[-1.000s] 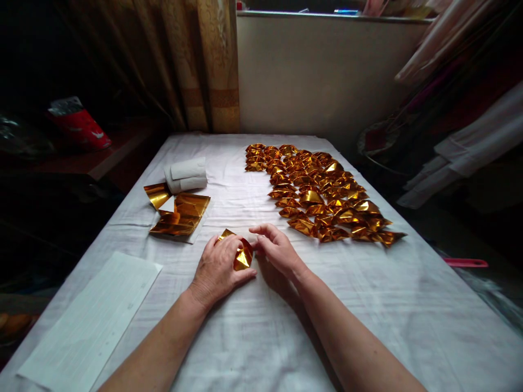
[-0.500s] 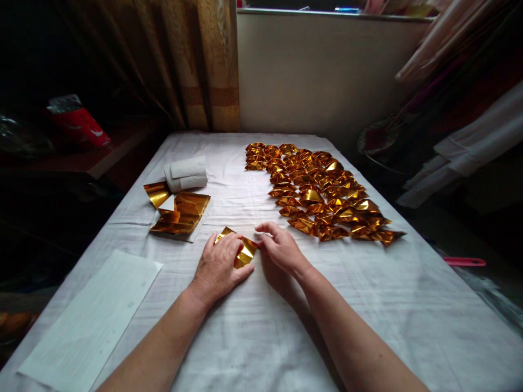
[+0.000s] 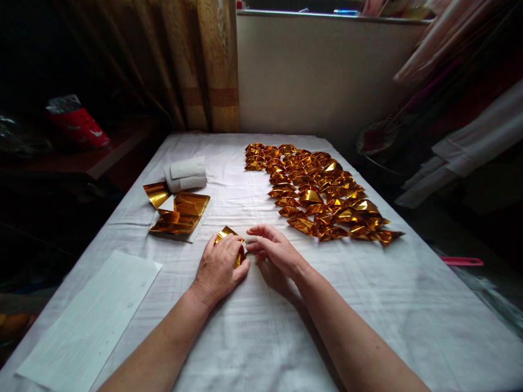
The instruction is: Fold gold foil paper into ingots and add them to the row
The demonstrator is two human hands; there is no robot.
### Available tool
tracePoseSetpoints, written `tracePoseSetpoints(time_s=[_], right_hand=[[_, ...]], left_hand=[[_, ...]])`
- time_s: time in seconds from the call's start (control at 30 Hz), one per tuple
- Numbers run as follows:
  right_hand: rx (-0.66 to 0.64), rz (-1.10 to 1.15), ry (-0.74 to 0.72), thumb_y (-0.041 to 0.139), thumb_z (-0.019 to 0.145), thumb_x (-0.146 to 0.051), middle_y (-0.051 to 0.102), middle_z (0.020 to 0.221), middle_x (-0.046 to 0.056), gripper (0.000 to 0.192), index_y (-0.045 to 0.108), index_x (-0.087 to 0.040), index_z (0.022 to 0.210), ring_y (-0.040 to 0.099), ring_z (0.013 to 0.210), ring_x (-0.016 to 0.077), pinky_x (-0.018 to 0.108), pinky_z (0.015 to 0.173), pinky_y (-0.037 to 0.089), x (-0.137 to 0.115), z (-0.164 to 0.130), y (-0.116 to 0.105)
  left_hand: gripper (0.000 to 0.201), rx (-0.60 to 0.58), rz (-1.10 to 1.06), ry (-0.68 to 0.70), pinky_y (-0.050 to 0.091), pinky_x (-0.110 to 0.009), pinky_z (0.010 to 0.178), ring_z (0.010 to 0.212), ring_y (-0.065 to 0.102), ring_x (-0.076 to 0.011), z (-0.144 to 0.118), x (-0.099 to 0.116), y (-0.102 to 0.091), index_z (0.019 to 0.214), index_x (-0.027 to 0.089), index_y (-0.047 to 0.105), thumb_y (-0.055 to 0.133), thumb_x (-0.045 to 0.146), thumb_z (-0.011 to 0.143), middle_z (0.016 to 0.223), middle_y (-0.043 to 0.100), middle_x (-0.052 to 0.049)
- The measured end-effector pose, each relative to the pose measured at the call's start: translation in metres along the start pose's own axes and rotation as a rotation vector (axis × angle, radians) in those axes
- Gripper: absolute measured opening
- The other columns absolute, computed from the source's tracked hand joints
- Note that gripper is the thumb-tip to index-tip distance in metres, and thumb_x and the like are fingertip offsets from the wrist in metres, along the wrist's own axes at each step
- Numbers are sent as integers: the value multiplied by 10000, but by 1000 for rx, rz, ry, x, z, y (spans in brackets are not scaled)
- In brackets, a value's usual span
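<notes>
With the left hand [image 3: 218,267] pressing the gold foil sheet [image 3: 229,235] and right hand [image 3: 274,249] fingertips pinching its edge, the slick foil could spring open.

Gold foil piece [image 3: 229,239] at lower centre of frame now mostly hidden under left hand [image 3: 218,268]; only upper-left corner and thin sliver show, where broad right flap showed earlier. Right hand [image 3: 274,251] shifted slightly left, fingertips now closer to left hand's fingers, just beside foil's right edge. Left hand closed further over foil.
</notes>
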State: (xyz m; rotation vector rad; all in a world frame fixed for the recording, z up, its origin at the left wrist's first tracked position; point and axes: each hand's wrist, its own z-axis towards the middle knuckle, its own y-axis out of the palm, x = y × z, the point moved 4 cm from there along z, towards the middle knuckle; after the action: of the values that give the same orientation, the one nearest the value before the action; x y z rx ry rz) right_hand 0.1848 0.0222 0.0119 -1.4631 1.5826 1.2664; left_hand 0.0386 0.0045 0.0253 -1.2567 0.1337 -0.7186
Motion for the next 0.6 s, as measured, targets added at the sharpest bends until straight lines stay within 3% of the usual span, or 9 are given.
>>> tracePoseSetpoints(time_s=[0.23,0.33,0.4,0.5,0.6], right_hand=[[-46,-7,-40,633,730,-264,694,843,15,260,607,-221,985,680,780,163,232,594,484,3,2,-1],[1,-121,-195,581,756,-255,703,986,37,239,623,-232,990,684,898,184,275,682,531,1,6,-7],[50,-268,-361,555,764,-226,674,1142,49,278,641,-244,1028,643,1062,199,324,821,537,-5,5,-10],[57,-521,-588,591,745,-181,556,1378,65,462,626,-273,1197,472,1315,217,405,1068,406,-17,-3,-12],[35,-629,-677,678,722,-207,464,1473,91,525,622,-263,1240,382,1388,244,443,1150,290,-25,-9,-13]], left_hand=[[160,16,23,-13,475,-422,912,944,677,-232,3,0,-7,881,196,628,469,176,881,1014,735,-76],[173,67,-14,-32,471,-415,934,905,689,-216,3,-3,-14,853,208,632,464,183,889,980,747,-54],[175,147,-75,-39,451,-418,986,921,692,-213,2,-4,-21,866,213,639,466,196,886,994,750,-42],[194,213,-268,-95,498,-350,917,904,694,-201,-1,-6,-30,922,214,646,458,255,895,966,750,-33],[250,183,-529,-262,526,-265,740,803,685,-174,-1,-11,-27,945,204,638,427,338,929,857,732,-16]])
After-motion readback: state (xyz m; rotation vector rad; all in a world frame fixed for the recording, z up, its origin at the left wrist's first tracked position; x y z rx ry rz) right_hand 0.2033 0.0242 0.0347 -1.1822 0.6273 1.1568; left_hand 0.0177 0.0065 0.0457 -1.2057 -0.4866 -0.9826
